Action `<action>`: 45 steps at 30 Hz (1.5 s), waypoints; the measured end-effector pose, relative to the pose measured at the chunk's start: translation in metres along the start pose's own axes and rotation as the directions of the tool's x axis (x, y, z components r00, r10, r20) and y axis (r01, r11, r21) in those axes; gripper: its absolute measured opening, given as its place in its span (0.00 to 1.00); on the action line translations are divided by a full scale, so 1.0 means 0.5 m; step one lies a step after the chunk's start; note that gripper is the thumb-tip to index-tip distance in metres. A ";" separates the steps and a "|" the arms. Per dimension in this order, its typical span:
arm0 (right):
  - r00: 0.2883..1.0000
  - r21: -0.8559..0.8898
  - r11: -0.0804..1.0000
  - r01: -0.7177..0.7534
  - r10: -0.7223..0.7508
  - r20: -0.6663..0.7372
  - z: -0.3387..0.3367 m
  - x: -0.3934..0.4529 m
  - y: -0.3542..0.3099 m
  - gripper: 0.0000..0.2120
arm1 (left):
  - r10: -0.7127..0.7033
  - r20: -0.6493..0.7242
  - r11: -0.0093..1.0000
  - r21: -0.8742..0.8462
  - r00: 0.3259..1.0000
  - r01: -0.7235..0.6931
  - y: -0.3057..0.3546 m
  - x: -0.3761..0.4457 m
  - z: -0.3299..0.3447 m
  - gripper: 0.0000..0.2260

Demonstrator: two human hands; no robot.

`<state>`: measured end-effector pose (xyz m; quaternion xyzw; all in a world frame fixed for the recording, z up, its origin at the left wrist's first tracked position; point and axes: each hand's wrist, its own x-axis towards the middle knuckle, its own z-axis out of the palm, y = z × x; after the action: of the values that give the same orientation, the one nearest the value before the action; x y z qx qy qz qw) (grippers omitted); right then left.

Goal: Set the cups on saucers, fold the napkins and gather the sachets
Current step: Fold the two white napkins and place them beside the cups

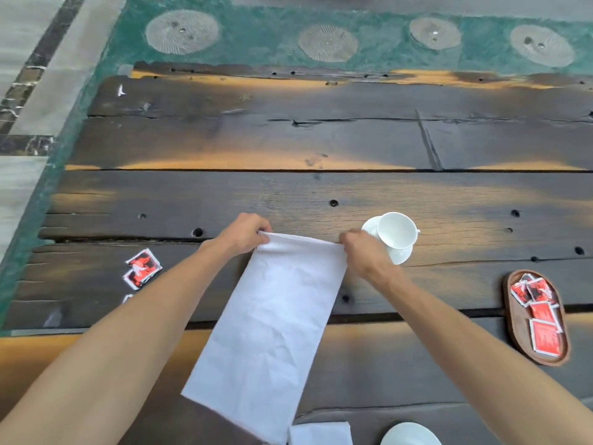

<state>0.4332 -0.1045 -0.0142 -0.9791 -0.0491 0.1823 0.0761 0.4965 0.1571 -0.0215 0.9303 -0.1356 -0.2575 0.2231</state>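
A long white napkin [276, 322] lies folded lengthwise on the dark wooden table [288, 194], running from the middle toward me. My left hand [245, 234] pinches its far left corner and my right hand [362, 252] pinches its far right corner. Just right of my right hand a white cup [398, 231] stands on a white saucer [402, 255]. Loose red sachets [141, 268] lie at the left. An oval wooden tray [510, 313] at the right holds several red sachets [542, 316].
A second folded white napkin [321, 433] and another white saucer [410, 435] sit at the bottom edge. Beyond the table's far and left edges there is a green surface [263, 36] with round woven mats [183, 32]. The wood has cracks and holes.
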 end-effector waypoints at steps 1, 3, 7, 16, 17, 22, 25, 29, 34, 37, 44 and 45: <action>1.000 -0.026 1.000 0.015 -0.015 -0.009 -0.011 0.020 -0.012 0.14 | -0.015 -0.024 1.000 -0.008 1.000 0.015 -0.013 -0.010 -0.010 0.06; 0.998 -0.061 0.997 0.056 -0.058 -0.037 -0.031 0.058 -0.036 0.15 | -0.053 -0.091 0.998 -0.037 0.994 0.050 -0.035 -0.025 -0.025 0.04; 0.978 -0.118 0.985 0.129 -0.146 -0.152 -0.070 0.112 -0.081 0.16 | -0.174 -0.221 0.977 -0.158 0.960 0.140 -0.072 -0.051 -0.049 0.02; 0.920 -0.126 0.973 0.195 -0.226 -0.322 -0.128 0.152 -0.149 0.15 | -0.237 -0.466 0.952 -0.286 0.852 0.108 -0.112 -0.101 -0.103 0.01; 0.915 -0.129 0.969 0.213 -0.244 -0.323 -0.130 0.143 -0.148 0.15 | -0.229 -0.468 0.954 -0.281 0.854 0.102 -0.113 -0.108 -0.105 0.01; 0.895 -0.073 0.948 0.311 -0.318 -0.313 -0.129 0.064 -0.122 0.11 | -0.158 -0.499 0.965 -0.261 0.852 0.026 -0.106 -0.167 -0.088 0.02; 0.882 0.014 0.931 0.364 -0.340 -0.325 -0.115 -0.005 -0.105 0.08 | -0.046 -0.524 0.979 -0.194 0.850 -0.066 -0.094 -0.215 -0.057 0.04; 0.878 0.060 0.911 0.408 -0.374 -0.300 -0.077 -0.100 -0.093 0.09 | 0.099 -0.534 0.980 -0.094 0.840 -0.175 -0.084 -0.289 0.003 0.05; 0.896 0.002 0.916 0.402 -0.393 -0.209 -0.012 -0.173 -0.090 0.14 | 0.111 -0.454 0.988 -0.041 0.884 -0.146 -0.092 -0.370 0.083 0.09; 0.902 0.002 0.914 0.405 -0.399 -0.163 0.030 -0.202 -0.089 0.14 | 0.122 -0.396 0.991 0.005 0.910 -0.130 -0.096 -0.399 0.127 0.10; 0.915 -0.071 0.913 0.403 -0.403 0.012 0.124 -0.225 -0.083 0.14 | 0.111 -0.264 0.994 0.026 0.958 -0.108 -0.108 -0.416 0.219 0.07; 0.915 -0.088 0.911 0.403 -0.401 0.047 0.134 -0.226 -0.083 0.14 | 0.089 -0.245 0.996 0.006 0.965 -0.091 -0.108 -0.415 0.233 0.07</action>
<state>0.3008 -0.0689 -0.0297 -0.9479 -0.2592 0.1736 0.0641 0.2685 0.2396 -0.0503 0.9473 -0.1483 -0.1307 0.2520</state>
